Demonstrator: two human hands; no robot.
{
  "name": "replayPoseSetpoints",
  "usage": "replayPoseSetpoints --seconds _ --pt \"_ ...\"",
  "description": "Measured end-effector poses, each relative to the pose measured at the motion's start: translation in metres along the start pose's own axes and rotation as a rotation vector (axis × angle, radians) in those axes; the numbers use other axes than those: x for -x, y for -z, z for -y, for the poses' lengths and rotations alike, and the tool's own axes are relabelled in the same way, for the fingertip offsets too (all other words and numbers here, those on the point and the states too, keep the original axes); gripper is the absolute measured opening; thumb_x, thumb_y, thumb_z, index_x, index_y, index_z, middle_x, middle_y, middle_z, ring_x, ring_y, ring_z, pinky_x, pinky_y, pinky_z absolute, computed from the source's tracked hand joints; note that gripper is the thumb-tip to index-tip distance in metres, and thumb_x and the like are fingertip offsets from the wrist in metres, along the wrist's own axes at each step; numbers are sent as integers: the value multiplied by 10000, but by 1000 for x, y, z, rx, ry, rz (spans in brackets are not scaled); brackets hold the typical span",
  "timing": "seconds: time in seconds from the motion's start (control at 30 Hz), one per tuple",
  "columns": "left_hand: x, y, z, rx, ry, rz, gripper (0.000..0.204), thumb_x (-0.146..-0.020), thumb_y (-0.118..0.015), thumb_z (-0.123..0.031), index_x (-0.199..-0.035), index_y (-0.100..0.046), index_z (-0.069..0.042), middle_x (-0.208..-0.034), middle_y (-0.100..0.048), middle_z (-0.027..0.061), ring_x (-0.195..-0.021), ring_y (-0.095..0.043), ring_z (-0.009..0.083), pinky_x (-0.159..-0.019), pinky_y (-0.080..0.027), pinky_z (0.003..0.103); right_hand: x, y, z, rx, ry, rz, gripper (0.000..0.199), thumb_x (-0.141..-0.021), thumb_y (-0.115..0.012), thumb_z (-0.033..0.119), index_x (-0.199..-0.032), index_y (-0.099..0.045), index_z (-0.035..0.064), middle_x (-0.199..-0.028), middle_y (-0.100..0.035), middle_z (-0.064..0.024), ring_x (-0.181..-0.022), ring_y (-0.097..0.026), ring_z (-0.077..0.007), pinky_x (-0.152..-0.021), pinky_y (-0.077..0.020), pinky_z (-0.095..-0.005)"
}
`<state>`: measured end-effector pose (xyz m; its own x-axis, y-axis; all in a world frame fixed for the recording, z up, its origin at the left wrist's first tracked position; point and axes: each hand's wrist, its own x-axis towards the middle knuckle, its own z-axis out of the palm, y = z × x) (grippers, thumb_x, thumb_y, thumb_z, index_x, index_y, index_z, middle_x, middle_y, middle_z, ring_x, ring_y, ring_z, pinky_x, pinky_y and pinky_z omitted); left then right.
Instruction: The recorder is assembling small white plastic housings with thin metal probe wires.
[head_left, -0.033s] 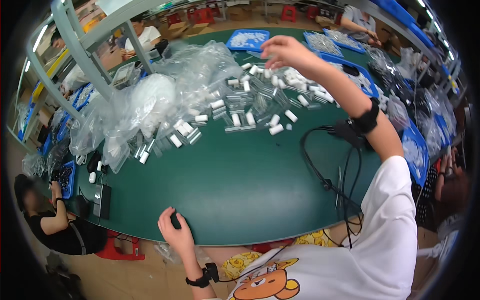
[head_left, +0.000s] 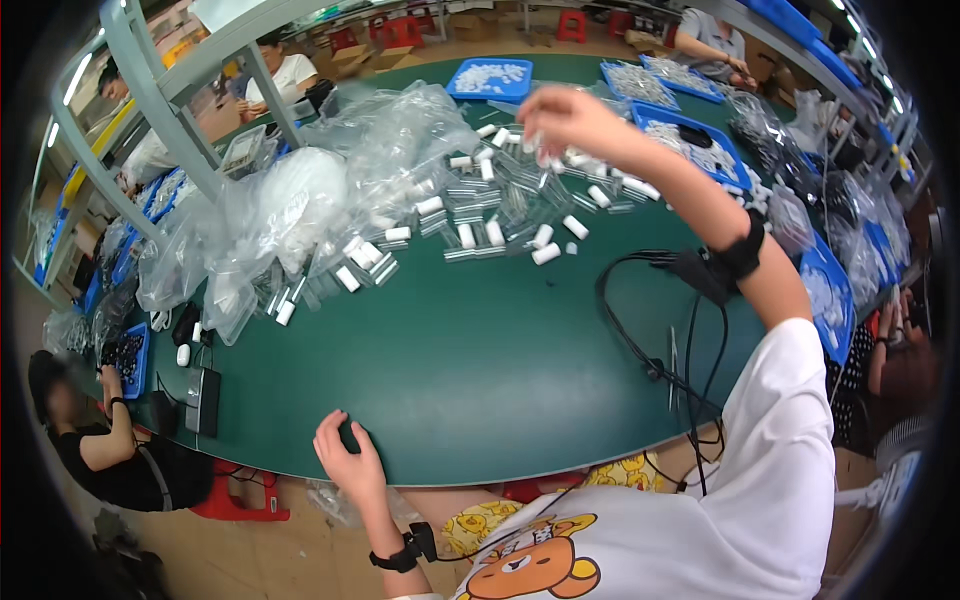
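Over the far side of the green table, my right hand point(head_left: 570, 122) hangs above the heap of white plastic caps and clear tubes. Its fingers droop apart toward the parts, and I see nothing held in them. Nearest to it are white cylindrical caps point(head_left: 487, 170) and thin clear tubes point(head_left: 515, 190), some tubes with a cap on one end. My left hand point(head_left: 350, 455) rests at the table's near edge, fingers curved and thumb apart, holding nothing. Each forearm wears a black strap with a small device.
Clear plastic bags point(head_left: 300, 200) lie at the left of the heap. Blue trays point(head_left: 490, 78) of small parts stand at the far side. Black cables point(head_left: 610, 300) loop near my right arm, beside thin metal tweezers point(head_left: 672, 370). A grey metal frame point(head_left: 165, 110) rises at left. Other people sit around the table.
My right hand has dipped slightly lower toward the caps and tubes, its fingers pointing more downward. The left hand stays in place.
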<state>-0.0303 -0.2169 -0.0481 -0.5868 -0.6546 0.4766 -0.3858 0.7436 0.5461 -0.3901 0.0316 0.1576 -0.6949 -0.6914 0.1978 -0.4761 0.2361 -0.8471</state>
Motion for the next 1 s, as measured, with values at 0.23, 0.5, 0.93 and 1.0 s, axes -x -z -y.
replayPoseSetpoints --seconds 0.23,0.5,0.93,1.0 --pt "27 1 -41 -81 -148 198 365 -799 -586 -143 -1145 -524 -41 -1289 -419 166 -1219 -353 357 -1018 -272 473 195 -68 -62 1041 187 399 491 -735 -646 205 -1162 -483 24 -1230 -412 -246 -1125 -450 -368 -857 -444 -443" --pt "86 -17 -132 248 -367 419 427 -798 -588 -126 -1200 -487 -23 -1327 -384 184 -1261 -317 382 -1046 -248 471 274 -36 29 650 -201 218 348 -870 -558 235 -1151 -506 37 -1138 -514 -184 -1017 -549 -335 -896 -427 -407" --pt "134 -64 -217 348 -807 618 370 -832 -559 -158 -1165 -508 -6 -1279 -450 181 -1220 -395 348 -1056 -259 474 327 30 -61 890 -820 -333 419 -782 -611 326 -1033 -547 -3 -965 -631 -205 -927 -617 -343 -816 -482 -437" --pt "136 -63 -218 325 -818 620 370 -832 -560 -165 -1162 -509 -7 -1277 -450 179 -1223 -392 348 -1058 -257 472 349 53 -86 799 -806 -453 517 -791 -609 333 -1167 -465 9 -969 -627 -232 -936 -612 -357 -815 -484 -450"
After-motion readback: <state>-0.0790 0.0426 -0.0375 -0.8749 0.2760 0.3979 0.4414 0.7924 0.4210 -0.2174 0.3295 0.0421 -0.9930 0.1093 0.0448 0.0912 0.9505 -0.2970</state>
